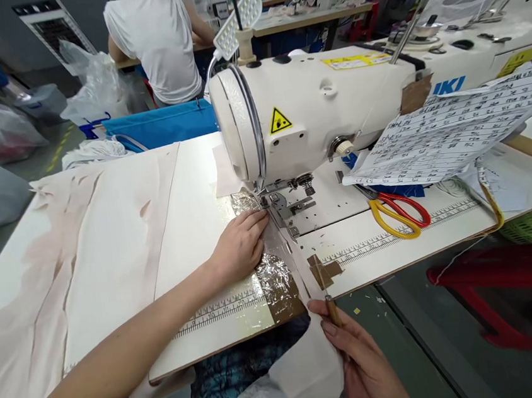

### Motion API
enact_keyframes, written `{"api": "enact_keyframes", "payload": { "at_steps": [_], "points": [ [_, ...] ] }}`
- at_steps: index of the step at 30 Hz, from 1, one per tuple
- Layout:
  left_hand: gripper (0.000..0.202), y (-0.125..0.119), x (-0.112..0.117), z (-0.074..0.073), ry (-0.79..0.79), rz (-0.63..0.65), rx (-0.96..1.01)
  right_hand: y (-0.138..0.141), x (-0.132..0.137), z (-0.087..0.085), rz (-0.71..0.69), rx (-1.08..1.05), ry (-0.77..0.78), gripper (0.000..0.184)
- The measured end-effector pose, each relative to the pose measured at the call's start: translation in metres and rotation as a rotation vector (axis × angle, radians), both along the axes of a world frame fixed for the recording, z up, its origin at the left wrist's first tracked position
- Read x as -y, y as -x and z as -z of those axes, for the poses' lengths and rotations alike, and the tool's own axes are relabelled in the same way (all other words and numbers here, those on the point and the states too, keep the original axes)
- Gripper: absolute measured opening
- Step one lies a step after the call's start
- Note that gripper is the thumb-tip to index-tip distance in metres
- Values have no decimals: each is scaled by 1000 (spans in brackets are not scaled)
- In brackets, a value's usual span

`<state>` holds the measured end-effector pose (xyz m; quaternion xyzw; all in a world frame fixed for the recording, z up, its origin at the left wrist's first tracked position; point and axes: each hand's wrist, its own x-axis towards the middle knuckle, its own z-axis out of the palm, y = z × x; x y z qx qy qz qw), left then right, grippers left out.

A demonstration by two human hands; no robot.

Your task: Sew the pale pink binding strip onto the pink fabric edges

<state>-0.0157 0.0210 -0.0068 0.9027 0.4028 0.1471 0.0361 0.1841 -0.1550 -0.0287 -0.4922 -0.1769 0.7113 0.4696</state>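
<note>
My left hand [240, 246] lies on the table beside the needle area of a white sewing machine [314, 111]. Its fingers rest flat on a pale pink fabric strip [294, 262] that runs from the presser foot [271, 208] toward me. At the table's front edge, my right hand [358, 354] is closed, pinching the strip's edge between thumb and finger. The same hand also holds an awl with a wooden handle [332, 311], its thin metal spike pointing up and away. Below the edge, the fabric's wider end [307, 369] hangs over my lap.
Pale pink cut pieces [75, 244] spread over the table's left side. Scissors with red and yellow handles [398, 213] lie right of the needle, below a sheet of handwritten paper [449, 132]. A red stool [509, 300] stands at right. Another person [152, 43] sits beyond the machine.
</note>
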Motion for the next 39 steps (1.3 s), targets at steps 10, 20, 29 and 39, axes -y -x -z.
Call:
{"api": "enact_keyframes", "payload": {
  "at_steps": [10, 20, 29, 39],
  "points": [
    [39, -9, 3, 2, -86, -17, -3, -9, -22, -16, -145, 938, -584, 28],
    [33, -4, -10, 4, -123, 50, 141, -3, -56, -30, -227, 1217, -775, 25],
    [35, -3, -12, 5, -145, 63, 104, 1, -66, -25, -191, 1285, -822, 23],
    [32, -2, -9, 5, -119, 66, 178, 6, -78, -26, -200, 1265, -823, 23]
  ]
}}
